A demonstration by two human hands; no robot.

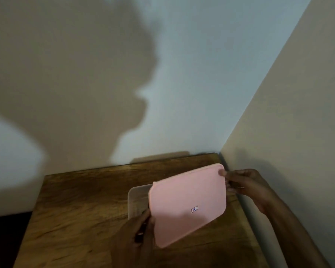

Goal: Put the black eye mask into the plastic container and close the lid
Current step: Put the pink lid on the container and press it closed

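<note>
A pink rectangular lid (188,205) with a small sticker is held tilted above the clear plastic container (138,198), covering most of it. Only the container's left part shows past the lid. My left hand (137,235) grips the lid's near left edge; a thin dark thing also shows in that hand. My right hand (246,185) pinches the lid's far right corner. The black eye mask is not visible; the lid hides the container's inside.
The container rests on a brown wooden table (81,206) pushed into a corner. A pale wall stands behind it and another wall runs close along the right side. The table's left edge drops off to a dark floor.
</note>
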